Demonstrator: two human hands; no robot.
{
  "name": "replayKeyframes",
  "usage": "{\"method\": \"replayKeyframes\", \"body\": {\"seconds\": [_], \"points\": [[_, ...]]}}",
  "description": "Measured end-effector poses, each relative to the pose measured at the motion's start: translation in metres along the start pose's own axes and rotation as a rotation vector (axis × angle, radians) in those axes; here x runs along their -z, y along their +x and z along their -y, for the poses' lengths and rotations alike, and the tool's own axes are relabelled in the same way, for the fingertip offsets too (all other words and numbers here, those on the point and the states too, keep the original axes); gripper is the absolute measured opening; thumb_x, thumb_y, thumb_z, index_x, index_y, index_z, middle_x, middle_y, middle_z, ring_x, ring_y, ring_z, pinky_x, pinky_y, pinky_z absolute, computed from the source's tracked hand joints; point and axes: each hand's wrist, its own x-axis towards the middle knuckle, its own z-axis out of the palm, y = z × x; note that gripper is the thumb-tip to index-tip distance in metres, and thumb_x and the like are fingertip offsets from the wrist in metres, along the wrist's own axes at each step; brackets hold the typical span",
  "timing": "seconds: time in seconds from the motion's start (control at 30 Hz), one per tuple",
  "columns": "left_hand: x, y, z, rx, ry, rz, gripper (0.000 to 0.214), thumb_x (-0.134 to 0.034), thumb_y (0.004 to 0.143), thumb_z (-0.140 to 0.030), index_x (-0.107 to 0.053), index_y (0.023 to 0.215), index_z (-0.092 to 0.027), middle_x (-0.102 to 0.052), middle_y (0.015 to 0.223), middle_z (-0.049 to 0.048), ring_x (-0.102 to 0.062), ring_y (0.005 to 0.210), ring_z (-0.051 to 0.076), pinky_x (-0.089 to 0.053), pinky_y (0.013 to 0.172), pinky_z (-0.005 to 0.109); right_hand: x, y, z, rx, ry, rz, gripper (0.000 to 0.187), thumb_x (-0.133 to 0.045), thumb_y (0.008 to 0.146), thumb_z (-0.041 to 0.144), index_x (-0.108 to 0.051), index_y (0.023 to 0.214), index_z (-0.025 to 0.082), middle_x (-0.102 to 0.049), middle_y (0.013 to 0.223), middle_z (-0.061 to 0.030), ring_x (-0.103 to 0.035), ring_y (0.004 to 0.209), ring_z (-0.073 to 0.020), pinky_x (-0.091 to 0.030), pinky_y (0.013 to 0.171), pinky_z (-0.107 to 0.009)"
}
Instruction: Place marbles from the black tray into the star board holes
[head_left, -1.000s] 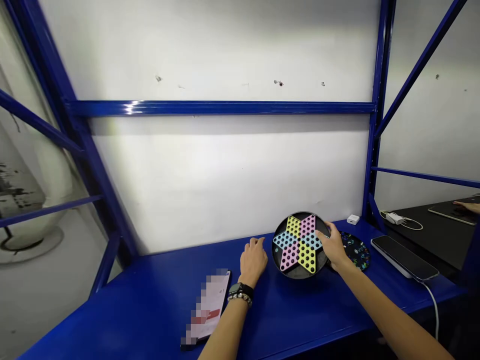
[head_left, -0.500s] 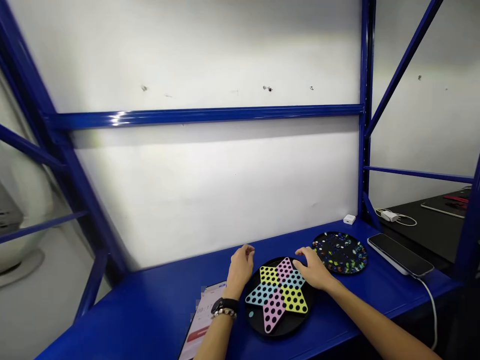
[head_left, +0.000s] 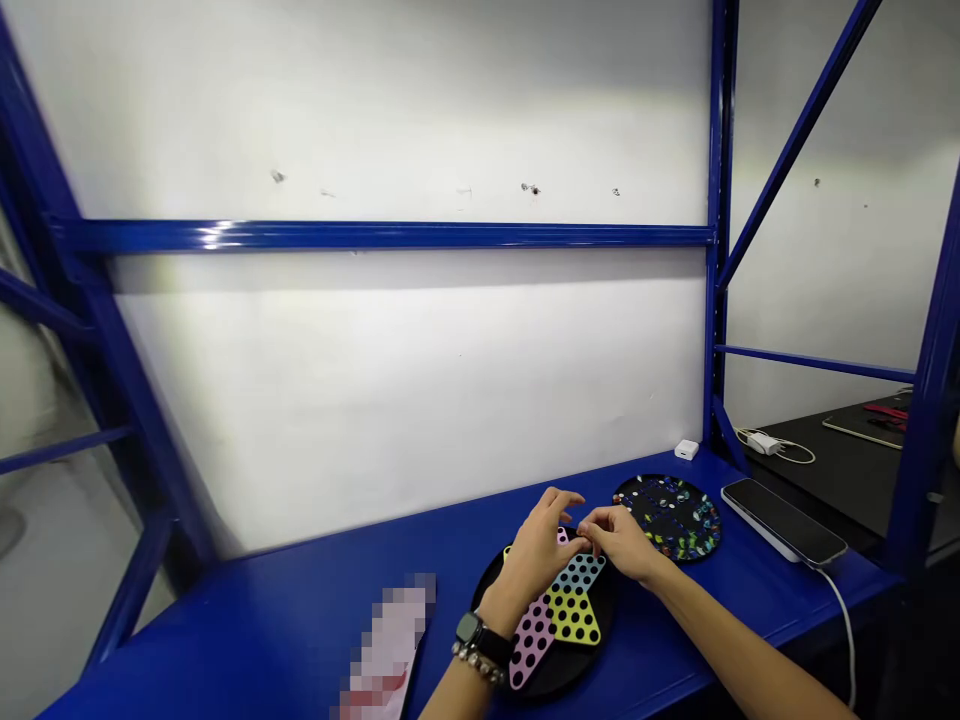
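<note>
Black Chinese checkers board (head_left: 562,682) lies just beneath both hands (head_left: 577,540).

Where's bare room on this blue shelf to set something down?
Bare shelf lies left of the pixelated phone and behind the star board. It's crowded over that board, where left hand and right hand meet, beside the marble tray.

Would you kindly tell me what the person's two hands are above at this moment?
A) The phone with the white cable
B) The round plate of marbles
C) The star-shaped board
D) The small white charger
C. The left hand covers part of the star-shaped board, and the right hand's fingers reach over it, short of the round plate of marbles.
</note>
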Motion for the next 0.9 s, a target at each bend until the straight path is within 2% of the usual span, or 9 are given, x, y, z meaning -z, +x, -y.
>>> {"method": "replayKeyframes", "body": {"seconds": [0.13,0.2,0.3,0.37,0.47,0.57,0.67,0.73,0.9], "points": [[0.011,-0.017,0.023,0.094,0.166,0.102,0.045,-0.066,0.085,-0.044,-0.064,0.127,-0.029,-0.064,0.133,0.0078,-0.064,0.117,0.030,-0.053,0.098,0.042,0.046,-0.005,-0.003,0.078,-0.509,-0.264,0.029,-0.054,0.091,0.040,-0.072,0.081,0.019,-0.072,0.079,-0.0056,-0.064,0.074,-0.0204,-0.048,0.073,-0.032],[0.012,-0.029,0.043,0.152,0.257,0.223,0.052,-0.067,0.084,-0.047,-0.064,0.131,-0.026,-0.063,0.139,0.0107,-0.059,0.127,0.035,-0.045,0.109,0.049,0.073,-0.009,-0.012,0.019,-0.812,-0.343,0.025,-0.053,0.092,0.031,-0.072,0.082,0.020,-0.073,0.089,-0.0081,-0.065,0.089,-0.0242,-0.047,0.082,-0.036],[0.005,-0.041,0.072,0.177,0.315,0.304,0.062,-0.056,0.091,-0.056,-0.052,0.147,-0.029,-0.048,0.157,0.0107,-0.038,0.148,0.034,-0.026,0.122,0.055,0.100,-0.016,-0.028,-0.127,-1.067,-0.307,0.022,-0.054,0.092,0.024,-0.072,0.081,0.019,-0.072,0.098,-0.0107,-0.063,0.102,-0.0307,-0.045,0.090,-0.045],[-0.001,-0.043,0.085,0.162,0.363,0.323,0.063,-0.046,0.097,-0.058,-0.043,0.154,-0.031,-0.035,0.164,0.0091,-0.028,0.153,0.033,-0.020,0.123,0.059,0.104,-0.018,-0.034,-0.189,-1.127,-0.270,0.023,-0.054,0.093,0.024,-0.073,0.080,0.018,-0.072,0.101,-0.0126,-0.061,0.106,-0.0336,-0.045,0.092,-0.050],[-0.008,-0.037,0.091,0.158,0.436,0.319,0.061,-0.040,0.100,-0.053,-0.040,0.156,-0.028,-0.028,0.166,0.0104,-0.023,0.154,0.033,-0.019,0.122,0.063,0.087,-0.018,-0.030,-0.145,-1.131,-0.310,0.025,-0.051,0.096,0.029,-0.074,0.094,0.019,-0.070,0.108,-0.0152,-0.060,0.111,-0.0346,-0.044,0.094,-0.051],[-0.007,-0.029,0.088,0.178,0.490,0.257,0.058,-0.039,0.100,-0.046,-0.043,0.154,-0.024,-0.031,0.165,0.0126,-0.026,0.153,0.034,-0.021,0.122,0.064,0.044,-0.021,-0.016,0.040,-1.028,-0.284,0.038,-0.050,0.098,0.040,-0.067,0.126,0.021,-0.066,0.127,-0.0152,-0.057,0.121,-0.0335,-0.043,0.102,-0.052],[0.000,-0.026,0.078,0.152,0.470,0.158,0.052,-0.037,0.099,-0.036,-0.053,0.146,-0.020,-0.046,0.158,0.0139,-0.041,0.146,0.032,-0.029,0.120,0.058,-0.004,-0.029,-0.005,0.283,-0.888,0.085,0.059,-0.056,0.094,0.050,-0.052,0.147,0.024,-0.052,0.152,-0.0121,-0.045,0.139,-0.0315,-0.038,0.113,-0.048],[0.004,-0.028,0.069,0.097,0.432,0.072,0.045,-0.037,0.097,-0.030,-0.062,0.134,-0.020,-0.059,0.145,0.0132,-0.055,0.134,0.030,-0.040,0.114,0.051,-0.026,-0.034,0.000,0.342,-0.869,0.287,0.063,-0.054,0.095,0.055,-0.048,0.150,0.027,-0.045,0.158,-0.0107,-0.040,0.144,-0.0328,-0.032,0.118,-0.053],[0.004,-0.036,0.050,0.062,0.310,0.017,0.031,-0.042,0.095,-0.032,-0.071,0.103,-0.026,-0.073,0.112,0.0078,-0.066,0.108,0.030,-0.051,0.095,0.045,-0.034,-0.042,0.012,0.287,-0.830,0.352,0.060,-0.053,0.096,0.054,-0.051,0.148,0.026,-0.040,0.161,-0.0094,-0.038,0.146,-0.0337,-0.028,0.121,-0.055]]}}
